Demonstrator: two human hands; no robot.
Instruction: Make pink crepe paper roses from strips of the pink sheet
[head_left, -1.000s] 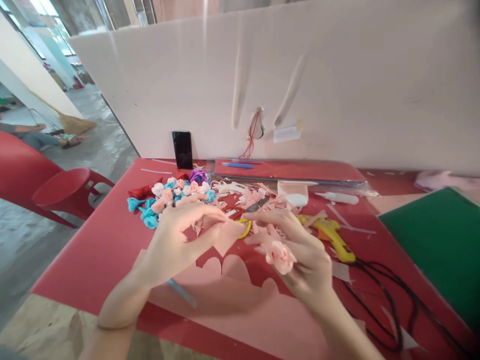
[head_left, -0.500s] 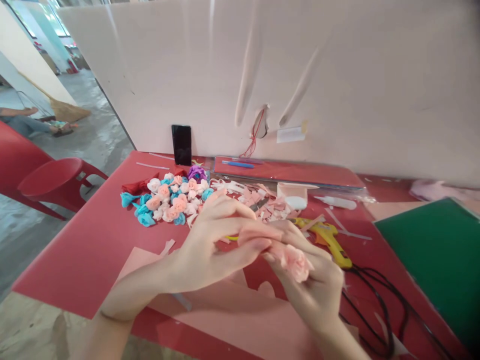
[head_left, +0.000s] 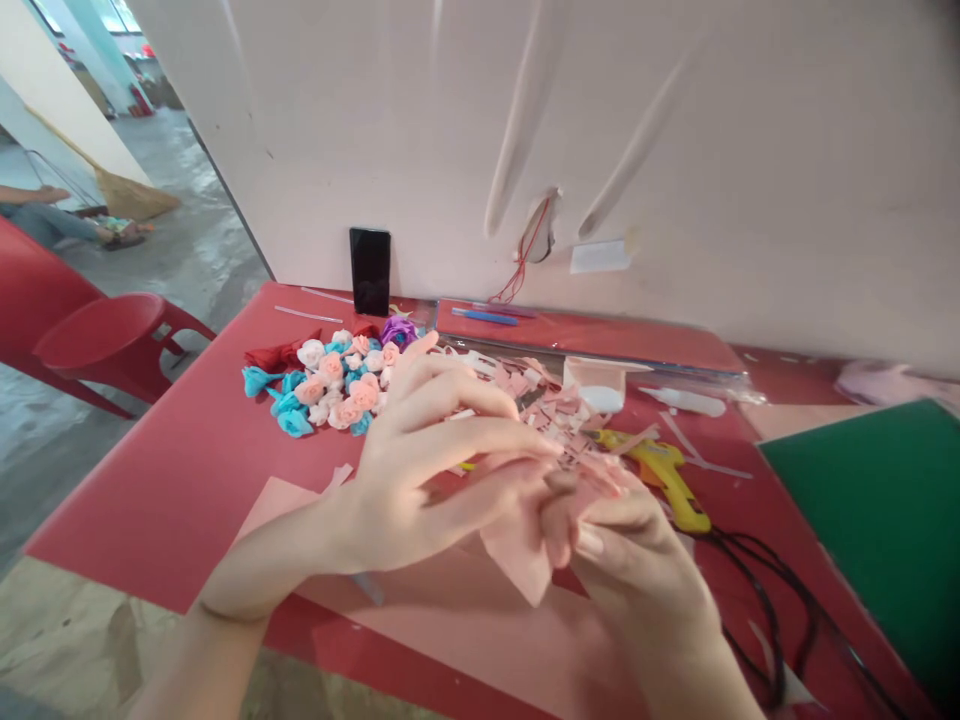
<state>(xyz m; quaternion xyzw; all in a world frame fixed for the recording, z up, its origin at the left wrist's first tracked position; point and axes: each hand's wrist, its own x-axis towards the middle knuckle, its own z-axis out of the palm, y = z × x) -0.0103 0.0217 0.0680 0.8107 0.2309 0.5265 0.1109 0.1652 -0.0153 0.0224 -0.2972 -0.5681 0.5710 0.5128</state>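
Both hands meet above the table at the picture's middle. My left hand (head_left: 420, 480) is closed in a pinch, thumb and fingertips on a piece of pink paper (head_left: 519, 562) that hangs down in a point. My right hand (head_left: 645, 565) is closed around a pink paper flower (head_left: 604, 475), now mostly hidden by the fingers. Paper and flower come together between the fingertips; whether they are joined I cannot tell. Beneath the hands lies a large pink sheet (head_left: 465, 640). A yellow glue gun (head_left: 664, 475) rests just behind my right hand.
Pink, white and blue paper flowers (head_left: 341, 385) lie in a pile at the left. Pink paper scraps (head_left: 536, 385) cover the table's middle. A phone (head_left: 370, 272) leans on the white board. A green sheet (head_left: 870, 520) and black cable (head_left: 757, 570) lie at the right.
My right hand has turned, so the flower that faced me is now largely covered by fingers. The pink paper has swung from lying flat to hanging down.
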